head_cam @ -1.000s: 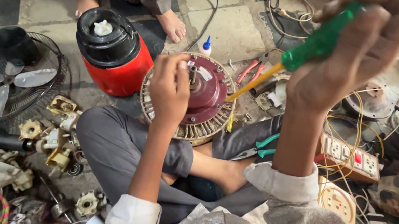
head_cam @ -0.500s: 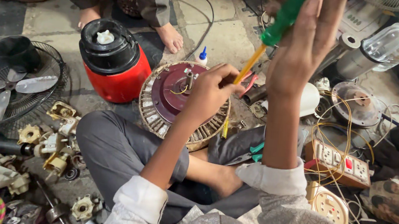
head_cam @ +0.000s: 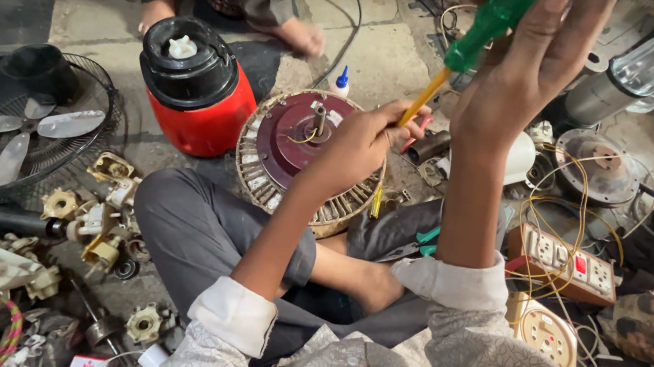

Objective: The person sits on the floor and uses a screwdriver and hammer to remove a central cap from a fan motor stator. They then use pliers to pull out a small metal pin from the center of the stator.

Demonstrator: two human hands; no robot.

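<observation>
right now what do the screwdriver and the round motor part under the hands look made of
Screwdriver: glossy green handle and translucent amber neck, likely plastic; the tip is hidden behind the left hand. The right hand grips the handle. Round motor part: maroon painted centre, probably metal, ringed by dull tan slotted laminations that look like stacked steel.

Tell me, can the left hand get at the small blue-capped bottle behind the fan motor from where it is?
Probably yes. The left hand rests on the motor's near edge, guiding the screwdriver, and the bottle stands just beyond the motor's far rim with nothing over it. It would have to let go of the shaft first.
</observation>
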